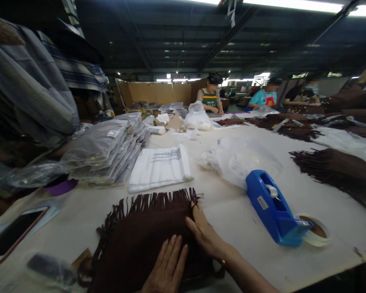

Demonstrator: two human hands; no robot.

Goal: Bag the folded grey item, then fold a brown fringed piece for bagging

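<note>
Long white work table [238,211] in a dim factory hall, with other people seated at its far end behind more brown garments.

Work item: a dark brown fringed scarf [140,240], lying folded flat at the near edge of the table, fringe pointing away from the person and along its left side.

Left hand [167,266]: palm down on the scarf, fingers extended and close together, pressing the cloth flat. Right hand [203,232]: laid along the scarf's right edge, fingers straight and together, fingertips at the fringe corner; it grips nothing.

Step in hand, as judged: smoothing and squaring the folded scarf.

Nearby items: a stack of flat white bags [160,167] just beyond the fringe; a pile of bagged garments [110,148] to its left; a blue tape dispenser [273,207] to the right, with a loose tape roll [315,232] touching its front end; a phone [14,236] at far left.

Next move, as judged: it calls for keeping the edges aligned while the scarf is lifted, with one hand free to reach a bag.
</note>
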